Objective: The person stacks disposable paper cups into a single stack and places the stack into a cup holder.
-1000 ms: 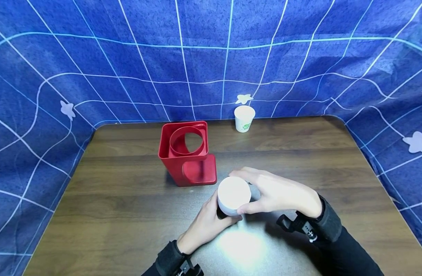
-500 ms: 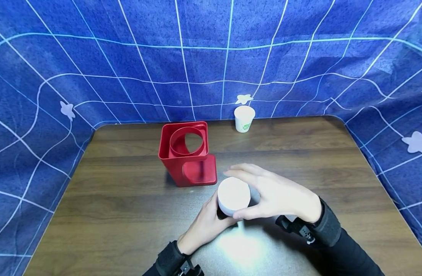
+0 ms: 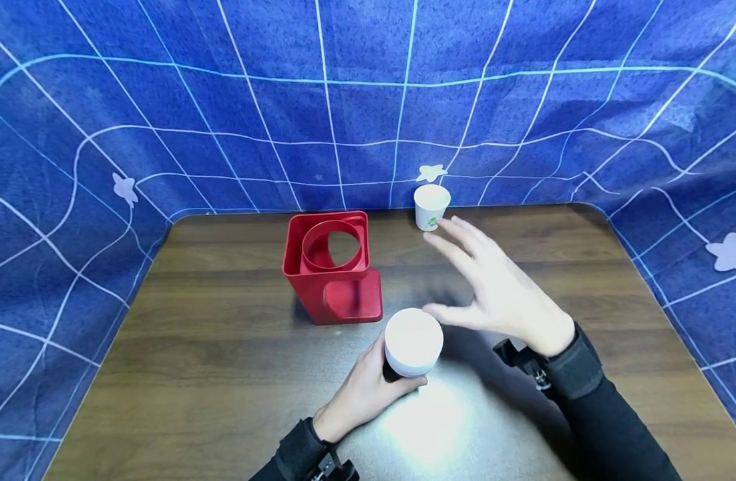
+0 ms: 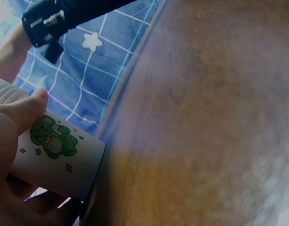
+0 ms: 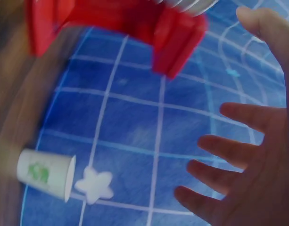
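Observation:
In the head view, my left hand (image 3: 368, 387) grips a stack of nested white paper cups (image 3: 413, 342) upright at the near middle of the table. The left wrist view shows a green bear print on the cups (image 4: 64, 162), ridged rims above it and my thumb across the side. My right hand (image 3: 494, 287) is raised over the table with spread fingers and holds nothing. Its fingertips overlap the lower edge of a single paper cup (image 3: 431, 207) in the head view. The right wrist view shows a gap between that cup (image 5: 46, 174) and the fingers.
A red stand (image 3: 328, 267) with a round ring in its square top and a flat foot stands behind and left of the stack. The brown wooden table (image 3: 212, 374) meets a blue curtain (image 3: 368, 107) with white grid lines at its back and sides.
My right hand has left the top of the cup stack and moved up and away toward the single cup, its fingers spreading. The left hand keeps its hold on the stack.

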Demonstrator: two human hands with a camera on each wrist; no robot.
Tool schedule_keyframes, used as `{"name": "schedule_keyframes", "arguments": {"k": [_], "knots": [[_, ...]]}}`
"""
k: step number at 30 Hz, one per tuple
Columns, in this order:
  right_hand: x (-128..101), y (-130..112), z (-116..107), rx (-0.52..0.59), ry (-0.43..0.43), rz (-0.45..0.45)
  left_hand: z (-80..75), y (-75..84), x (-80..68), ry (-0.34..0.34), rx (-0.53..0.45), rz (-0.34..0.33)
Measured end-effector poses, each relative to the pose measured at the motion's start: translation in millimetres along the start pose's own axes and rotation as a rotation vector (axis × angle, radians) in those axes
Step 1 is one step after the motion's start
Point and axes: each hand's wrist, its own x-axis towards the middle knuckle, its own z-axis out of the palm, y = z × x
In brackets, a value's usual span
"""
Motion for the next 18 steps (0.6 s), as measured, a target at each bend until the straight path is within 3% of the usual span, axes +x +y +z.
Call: {"name": "schedule_keyframes", "arguments": {"k": [8,18], "knots": [[20,39,18,-0.144,0.055,0.006,-1.4,0.6,0.7,0.003,0.003,-0.01],[42,90,50,-0.225,-0.021,0.179,-0.8,0.4,1.6,-0.002,0.005,-0.024]]}}
